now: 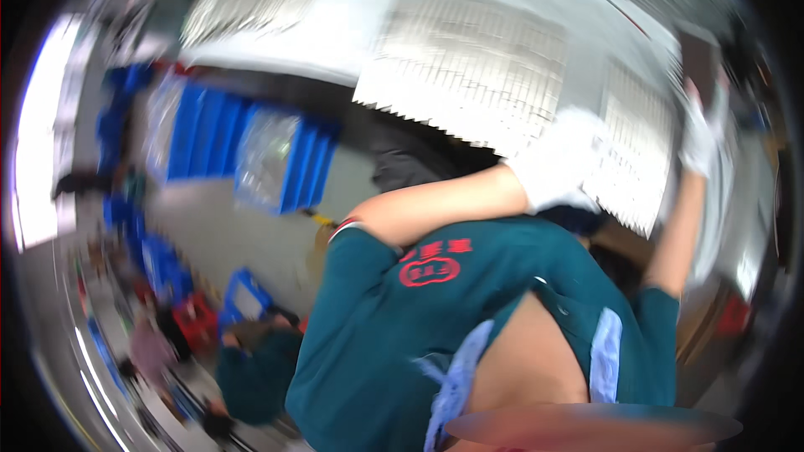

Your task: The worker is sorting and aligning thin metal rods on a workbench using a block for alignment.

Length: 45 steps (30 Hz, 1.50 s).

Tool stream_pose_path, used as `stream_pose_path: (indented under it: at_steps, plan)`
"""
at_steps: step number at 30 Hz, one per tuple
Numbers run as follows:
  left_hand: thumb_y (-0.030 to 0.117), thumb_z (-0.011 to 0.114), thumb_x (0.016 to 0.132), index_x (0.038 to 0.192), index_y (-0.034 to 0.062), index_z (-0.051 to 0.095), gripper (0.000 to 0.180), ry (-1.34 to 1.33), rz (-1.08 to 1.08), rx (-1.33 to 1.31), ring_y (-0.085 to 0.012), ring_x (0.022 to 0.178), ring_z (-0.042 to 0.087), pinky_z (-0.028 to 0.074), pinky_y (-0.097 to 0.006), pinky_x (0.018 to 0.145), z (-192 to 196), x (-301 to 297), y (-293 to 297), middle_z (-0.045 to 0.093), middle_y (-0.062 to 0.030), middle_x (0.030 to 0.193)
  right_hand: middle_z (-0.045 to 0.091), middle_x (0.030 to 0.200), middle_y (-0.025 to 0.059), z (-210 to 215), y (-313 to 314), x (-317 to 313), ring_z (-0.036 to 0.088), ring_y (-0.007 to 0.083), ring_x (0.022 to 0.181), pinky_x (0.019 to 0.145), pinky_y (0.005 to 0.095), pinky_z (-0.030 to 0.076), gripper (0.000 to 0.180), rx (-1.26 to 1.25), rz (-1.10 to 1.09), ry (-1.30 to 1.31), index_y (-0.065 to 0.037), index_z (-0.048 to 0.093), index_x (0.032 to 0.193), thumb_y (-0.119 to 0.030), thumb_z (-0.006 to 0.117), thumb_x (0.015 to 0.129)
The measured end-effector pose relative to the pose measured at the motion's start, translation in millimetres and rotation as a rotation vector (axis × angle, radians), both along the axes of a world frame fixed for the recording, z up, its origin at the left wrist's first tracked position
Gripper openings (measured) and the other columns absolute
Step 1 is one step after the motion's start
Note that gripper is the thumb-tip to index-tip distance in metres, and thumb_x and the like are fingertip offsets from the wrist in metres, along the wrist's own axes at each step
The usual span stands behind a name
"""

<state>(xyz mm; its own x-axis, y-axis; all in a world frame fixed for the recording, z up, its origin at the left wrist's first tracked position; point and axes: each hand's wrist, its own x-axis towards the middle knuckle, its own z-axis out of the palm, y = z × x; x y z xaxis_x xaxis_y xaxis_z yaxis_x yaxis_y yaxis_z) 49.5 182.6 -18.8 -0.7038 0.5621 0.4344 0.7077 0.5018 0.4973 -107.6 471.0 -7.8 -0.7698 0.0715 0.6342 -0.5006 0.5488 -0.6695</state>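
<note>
A worker in a dark green short-sleeved shirt (469, 326) leans over a white bench (335, 25), both bare forearms reaching away from the body, seen in a tilted and badly smeared frame.

The left hand (559, 161), in a white glove, lies at the near edge of a white gridded tray (477, 75), which sits on the bench just ahead of the chest. The glove looks bunched against the tray's serrated rim, but the blur hides the fingers, so it cannot be told whether they are clamped on it or only resting there.

The right hand (699, 138), also gloved, is raised at the far right, beside a second gridded tray (636, 151). Its fingers point upward, and whether they hold anything cannot be told either.

Beyond the bench edge, on the grey floor to the left, stand blue bins (201, 138) with clear plastic bags (268, 155) set among them. Lower left, a co-worker in the same green (255, 372) bends near a red crate (194, 318).

The likely risk is that the near tray overhangs the bench on the worker's side (its rim appears to jut past the edge). A one-sided pull from the left glove could tip it and spill what fills its grid.
</note>
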Motion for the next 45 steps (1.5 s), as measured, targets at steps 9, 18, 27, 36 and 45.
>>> stream_pose_path:
  at_steps: [9,18,27,36,45]
  plan:
    - [0.062,0.077,0.076,0.144,0.0050,0.053,0.092,0.003,-0.089,-0.363,-0.0425,0.137,0.045,0.030,-0.057,0.118,44.3,5.1,-14.5,0.052,-0.0257,0.139,0.057,0.150,0.0113,19.3,-13.5,26.5,0.065,0.0194,0.110,0.093,0.0296,0.052,0.082,-0.135,-0.182,-0.325,-0.013,0.038,0.161,-0.007,0.076,0.088]
    - [0.060,0.078,0.073,0.153,0.0128,0.044,0.099,0.017,-0.220,-0.344,-0.0408,0.138,0.044,0.031,-0.059,0.117,43.3,-6.1,20.0,0.048,-0.0225,0.144,0.072,0.114,0.0080,30.5,-21.7,35.3,0.057,0.0076,0.068,0.068,0.0250,0.052,0.079,-0.027,-0.188,-0.288,-0.018,0.042,0.159,-0.009,0.077,0.089]
    - [0.055,0.082,0.072,0.145,0.0141,0.054,0.088,-0.022,-0.144,-0.400,-0.0375,0.138,0.045,0.028,-0.062,0.118,49.0,0.6,-13.9,0.051,-0.0200,0.141,0.071,0.112,0.0060,32.2,-23.6,34.7,0.054,0.0057,0.068,0.068,0.0237,0.050,0.080,-0.082,-0.118,-0.282,-0.016,0.040,0.160,-0.008,0.076,0.089]
    - [0.054,0.083,0.071,0.146,0.0082,0.052,0.093,-0.060,-0.084,-0.445,-0.0371,0.137,0.048,0.030,-0.058,0.118,55.2,9.4,-39.8,0.052,-0.0217,0.140,0.067,0.134,0.0075,26.5,-24.7,34.8,0.061,0.0086,0.086,0.081,0.0243,0.052,0.079,-0.048,-0.104,-0.218,-0.012,0.042,0.159,-0.009,0.076,0.088]
    - [0.056,0.081,0.073,0.147,0.0078,0.050,0.094,0.016,-0.226,-0.362,-0.0356,0.140,0.045,0.028,-0.056,0.120,40.0,-4.9,2.2,0.051,-0.0194,0.143,0.066,0.132,0.0068,30.4,-22.3,39.1,0.055,0.0057,0.074,0.071,0.0231,0.050,0.079,-0.104,-0.129,-0.363,-0.014,0.040,0.160,-0.008,0.075,0.089]
